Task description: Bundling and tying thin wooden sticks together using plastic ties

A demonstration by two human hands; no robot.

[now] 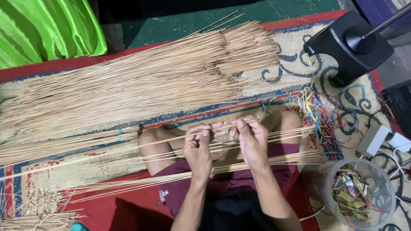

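Note:
My left hand (198, 149) and my right hand (251, 141) are side by side above my crossed legs, each pinching thin tan sticks (171, 139) that run out to the left. The fingertips of both hands meet around the same few sticks. More loose sticks (141, 182) lie across my lap and maroon shorts (180, 190). A large heap of the same sticks (137, 83) is spread over the patterned rug in front of me. A tied bundle with a blue and green band (118, 134) lies at the left.
Tangled coloured strips (319, 112) lie at my right knee. A clear plastic tub (359, 192) holds more strips at lower right. A black stand base (349, 45), a white adapter (373, 139) with cables and green cloth (47, 28) border the rug. Short stick offcuts (38, 214) lie lower left.

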